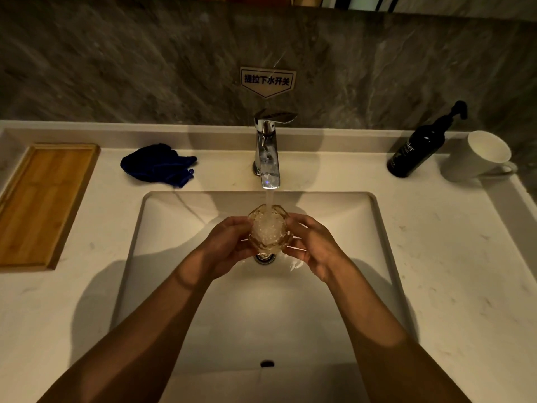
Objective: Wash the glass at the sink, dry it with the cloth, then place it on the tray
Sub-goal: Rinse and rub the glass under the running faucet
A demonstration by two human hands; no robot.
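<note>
A faceted amber glass (268, 228) is held upright over the white sink (363, 257), directly under the chrome faucet (268, 152). Water runs from the spout into the glass and foams inside it. My left hand (228, 242) grips the glass from the left and my right hand (313, 242) grips it from the right. A dark blue cloth (158, 164) lies crumpled on the counter left of the faucet. The wooden tray (43, 205) sits at the far left of the counter with nothing on it.
A black pump bottle (418, 146) and a white mug (476, 155) stand at the counter's back right. The drain (265, 258) shows just below the glass. A grey marble wall with a small sign (267, 81) rises behind the faucet.
</note>
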